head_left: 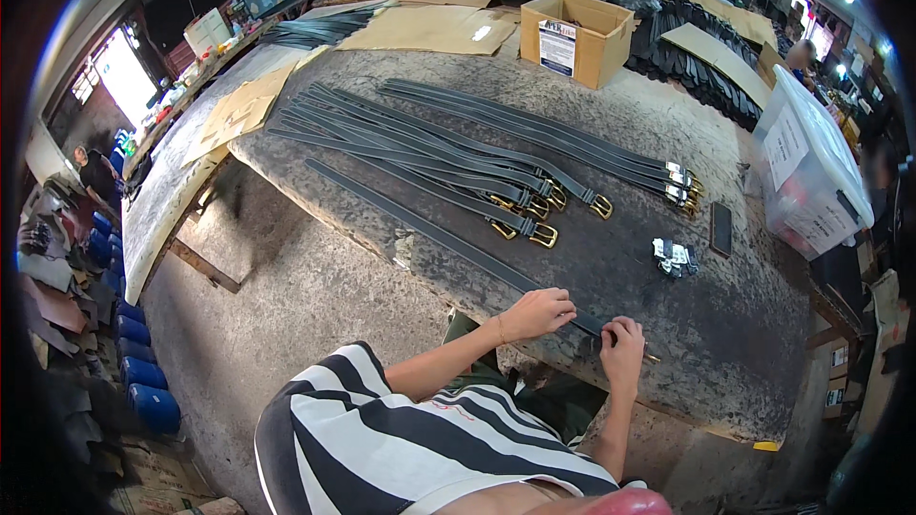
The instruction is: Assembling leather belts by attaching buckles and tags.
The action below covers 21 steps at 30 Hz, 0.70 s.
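Note:
A single dark leather belt (420, 226) lies along the near edge of the table, running from the upper left down to my hands. My left hand (536, 315) is closed in a pinch over the belt near its buckle end; what its fingertips hold is too small to tell. My right hand (622, 353) grips the same belt just beside the buckle (653, 358), which shows only in part. Beyond my hands lies a fanned pile of belts (420, 148) with gold buckles. A small heap of black-and-white tags (675, 257) sits right of the pile.
More belts (534, 129) with white tags at their buckles lie farther back. A dark phone-like slab (721, 230) rests near a translucent plastic bin (811, 172) at the right. An open cardboard box (577, 38) stands at the back. Blue drums (148, 405) line the floor at left.

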Each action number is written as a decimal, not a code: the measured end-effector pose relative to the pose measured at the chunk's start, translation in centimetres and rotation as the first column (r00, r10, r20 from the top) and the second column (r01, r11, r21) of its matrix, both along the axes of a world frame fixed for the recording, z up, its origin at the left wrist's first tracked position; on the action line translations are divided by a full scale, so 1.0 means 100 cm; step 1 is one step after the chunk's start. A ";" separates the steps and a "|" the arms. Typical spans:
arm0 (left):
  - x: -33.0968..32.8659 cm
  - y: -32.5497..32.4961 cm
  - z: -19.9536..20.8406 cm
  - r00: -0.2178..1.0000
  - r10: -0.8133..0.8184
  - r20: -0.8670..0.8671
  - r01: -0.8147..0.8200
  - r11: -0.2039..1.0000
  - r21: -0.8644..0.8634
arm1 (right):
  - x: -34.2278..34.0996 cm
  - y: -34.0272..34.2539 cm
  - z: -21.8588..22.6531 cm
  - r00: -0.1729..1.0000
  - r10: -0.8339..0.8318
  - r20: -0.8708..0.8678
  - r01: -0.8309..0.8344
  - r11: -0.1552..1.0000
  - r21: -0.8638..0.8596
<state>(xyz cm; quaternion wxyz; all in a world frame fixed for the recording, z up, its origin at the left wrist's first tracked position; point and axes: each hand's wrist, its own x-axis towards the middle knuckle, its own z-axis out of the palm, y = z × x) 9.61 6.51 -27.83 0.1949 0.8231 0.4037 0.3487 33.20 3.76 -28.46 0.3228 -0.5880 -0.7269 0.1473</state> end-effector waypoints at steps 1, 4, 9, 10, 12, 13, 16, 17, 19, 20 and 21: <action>0.001 0.000 -0.003 1.000 -0.007 -0.028 0.007 1.000 -0.020 | -0.001 0.001 -0.003 1.000 -0.002 -0.001 0.002 1.000 0.002; 0.008 0.004 -0.012 0.997 -0.023 -0.080 0.020 0.999 -0.036 | -0.001 0.003 -0.010 0.989 -0.089 0.118 0.091 0.996 -0.015; 0.025 0.015 -0.020 0.994 -0.036 -0.108 0.033 0.999 -0.034 | 0.011 0.001 -0.015 0.968 -0.218 0.122 0.221 0.975 -0.016; 0.028 0.017 -0.021 0.993 -0.035 -0.111 0.031 0.999 -0.038 | 0.014 0.001 -0.015 0.969 -0.216 0.119 0.220 0.975 -0.020; 0.034 0.021 -0.024 0.991 -0.087 -0.100 0.085 0.996 -0.027 | 0.017 0.000 -0.009 0.944 -0.280 0.176 0.292 0.955 -0.048; 0.038 0.022 -0.025 0.991 -0.087 -0.105 0.085 0.996 -0.031 | 0.020 -0.001 -0.009 0.945 -0.279 0.173 0.292 0.955 -0.052; 0.053 0.025 -0.028 0.986 -0.144 -0.079 0.143 0.990 -0.016 | 0.028 -0.004 -0.005 0.919 -0.340 0.201 0.361 0.929 -0.079; 0.059 0.027 -0.028 0.984 -0.160 -0.084 0.159 0.987 -0.013 | 0.030 -0.005 -0.003 0.906 -0.370 0.206 0.394 0.914 -0.095; 0.068 0.030 -0.031 0.980 -0.176 -0.089 0.176 0.984 -0.011 | 0.033 -0.005 -0.003 0.892 -0.400 0.209 0.428 0.897 -0.113; 0.072 0.031 -0.032 0.979 -0.181 -0.090 0.179 0.984 -0.022 | 0.036 -0.005 -0.004 0.898 -0.395 0.194 0.422 0.898 -0.126; 0.074 0.031 -0.034 0.979 -0.185 -0.090 0.183 0.983 -0.034 | 0.037 -0.005 -0.005 0.903 -0.390 0.178 0.415 0.899 -0.139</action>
